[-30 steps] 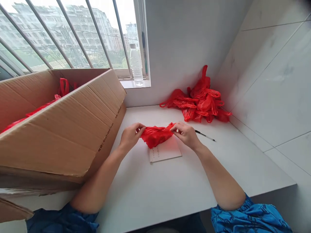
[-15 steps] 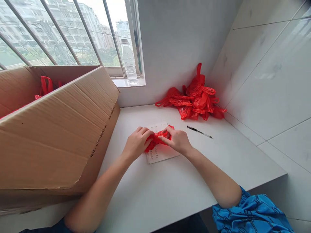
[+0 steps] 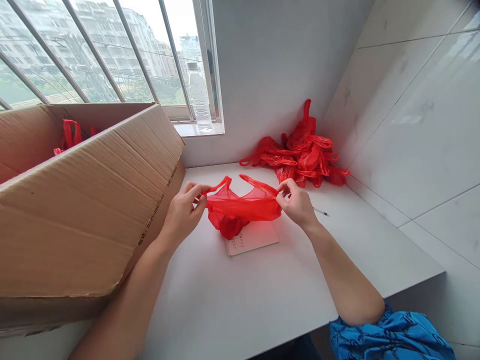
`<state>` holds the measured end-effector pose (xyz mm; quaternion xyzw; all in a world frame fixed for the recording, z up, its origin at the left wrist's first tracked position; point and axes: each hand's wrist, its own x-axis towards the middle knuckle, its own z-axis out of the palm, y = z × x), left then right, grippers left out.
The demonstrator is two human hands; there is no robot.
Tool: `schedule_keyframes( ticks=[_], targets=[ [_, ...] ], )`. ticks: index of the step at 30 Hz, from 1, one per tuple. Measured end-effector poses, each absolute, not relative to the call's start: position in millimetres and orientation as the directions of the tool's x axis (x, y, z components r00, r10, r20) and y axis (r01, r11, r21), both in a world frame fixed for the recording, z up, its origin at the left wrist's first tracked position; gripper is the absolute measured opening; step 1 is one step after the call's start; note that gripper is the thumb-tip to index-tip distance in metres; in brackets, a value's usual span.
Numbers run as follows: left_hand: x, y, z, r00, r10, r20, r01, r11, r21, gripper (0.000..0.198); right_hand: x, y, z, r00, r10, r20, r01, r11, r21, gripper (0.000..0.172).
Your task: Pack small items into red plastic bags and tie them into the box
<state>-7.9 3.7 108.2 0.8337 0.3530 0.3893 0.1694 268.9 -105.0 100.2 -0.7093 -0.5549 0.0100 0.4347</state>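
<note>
Where earlier bunched, red plastic bag [image 3: 240,207] now spread open, left hand [image 3: 183,212] pinching one handle, right hand [image 3: 296,202] other.

Partly hidden, cut off, too small

The pen [image 3: 320,212] is mostly behind the right hand [image 3: 298,205]. The red bag [image 3: 240,210] covers part of the paper [image 3: 255,240], whose writing is too small to read. The left edge cuts off the box [image 3: 75,210].

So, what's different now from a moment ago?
The left hand and right hand have moved apart sideways, pulling open the red plastic bag they had bunched up. Each now pinches one handle, with the bag above the printed paper. The pile of red bags, the pen and the cardboard box stayed put.
</note>
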Motion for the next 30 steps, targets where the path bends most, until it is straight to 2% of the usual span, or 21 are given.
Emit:
schedule_keyframes(
  ticks=[2,4,6,8,11,14,16,18,21,23,24,26,27,28,30],
  targets=[
    [-7,-3,114,0.500,0.706,0.501,0.336,-0.691,0.639,0.020,257,-108,102,0.298,0.819,0.489,0.726,0.138,-0.674,0.033],
    [-5,-11,120,0.589,0.651,0.479,0.204,-0.693,0.691,0.019,243,-110,103,0.225,0.851,0.475,0.673,0.217,-0.707,0.042],
    [-5,-17,125,0.681,0.601,0.419,0.138,-0.667,0.732,0.023,236,-108,101,0.225,0.861,0.457,0.642,0.222,-0.734,0.035],
    [-9,-20,129,0.759,0.561,0.332,0.156,-0.651,0.743,0.026,241,-102,98,0.309,0.826,0.471,0.624,0.197,-0.756,0.024],
    [-15,-21,135,0.823,0.512,0.248,0.257,-0.724,0.640,0.029,259,-90,93,0.447,0.769,0.457,0.552,0.164,-0.817,0.027],
    [-13,-27,137,0.832,0.515,0.205,0.375,-0.796,0.476,0.035,267,-88,92,0.462,0.770,0.440,0.518,0.168,-0.838,0.034],
    [-7,-33,133,0.812,0.555,0.180,0.464,-0.801,0.378,0.042,261,-94,96,0.402,0.744,0.533,0.602,0.223,-0.766,0.038],
    [0,-38,124,0.788,0.586,0.188,0.528,-0.801,0.281,0.046,250,-104,101,0.305,0.650,0.696,0.714,0.328,-0.619,0.041],
    [10,-40,108,0.794,0.566,0.222,0.539,-0.824,0.173,0.036,232,-118,105,0.086,0.396,0.914,0.843,0.461,-0.279,0.037],
    [15,-41,100,0.823,0.526,0.214,0.503,-0.850,0.155,0.028,221,-121,100,-0.130,0.336,0.933,0.854,0.516,-0.067,0.031],
    [16,-42,97,0.835,0.510,0.205,0.486,-0.859,0.160,0.025,216,-120,96,-0.237,0.384,0.893,0.843,0.538,-0.007,0.027],
    [20,-45,94,0.852,0.494,0.175,0.466,-0.867,0.177,0.024,211,-115,85,-0.368,0.594,0.716,0.855,0.519,0.009,0.013],
    [21,-47,93,0.854,0.497,0.154,0.471,-0.864,0.179,0.026,210,-111,80,-0.364,0.718,0.594,0.890,0.456,-0.006,0.013],
    [23,-49,91,0.849,0.512,0.129,0.489,-0.855,0.173,0.030,210,-108,76,-0.315,0.823,0.473,0.931,0.364,-0.014,0.021],
    [26,-50,86,0.828,0.556,0.079,0.544,-0.829,0.130,0.038,214,-103,71,-0.162,0.942,0.292,0.985,0.170,0.000,0.028]
  ],
)
